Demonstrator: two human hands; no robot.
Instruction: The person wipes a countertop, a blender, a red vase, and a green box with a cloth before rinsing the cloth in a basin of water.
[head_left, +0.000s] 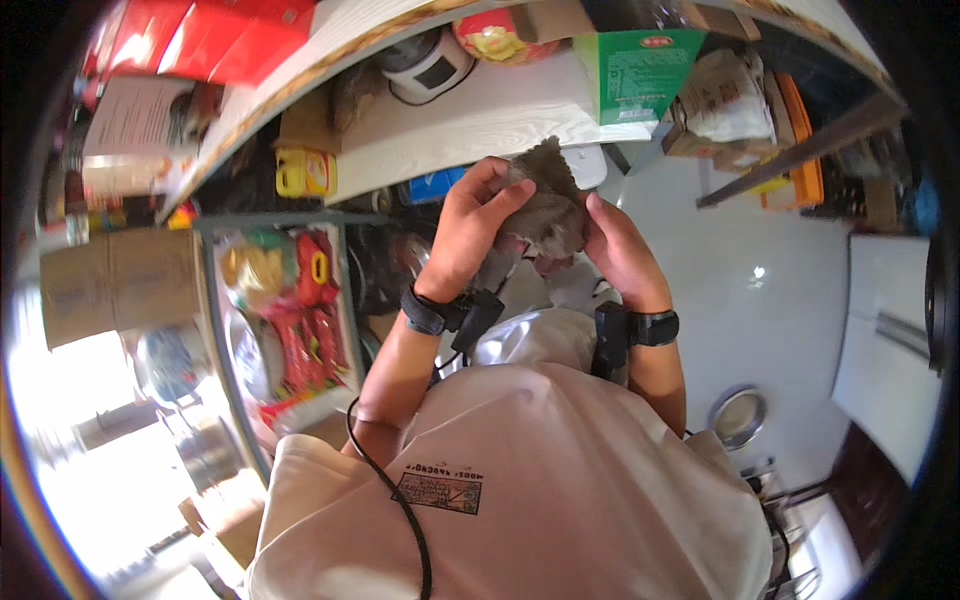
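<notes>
A crumpled grey-brown cloth (551, 202) with a scalloped edge is held up between both hands, in front of the shelf. My left hand (480, 214) grips its left side, the thumb lying over the fabric. At its right side, my right hand (619, 240) holds the cloth's edge, the thumb pointing up and the other fingers mostly hidden behind the cloth. Each wrist wears a black strap with a small black device.
A pale wooden shelf (480, 124) carries a green box (637, 75) and a white appliance with a cable (431, 71). Red bags (304, 337) fill a rack at the left. A metal bar (806, 150) slants at the upper right. A round metal basin (739, 416) rests on the glossy floor.
</notes>
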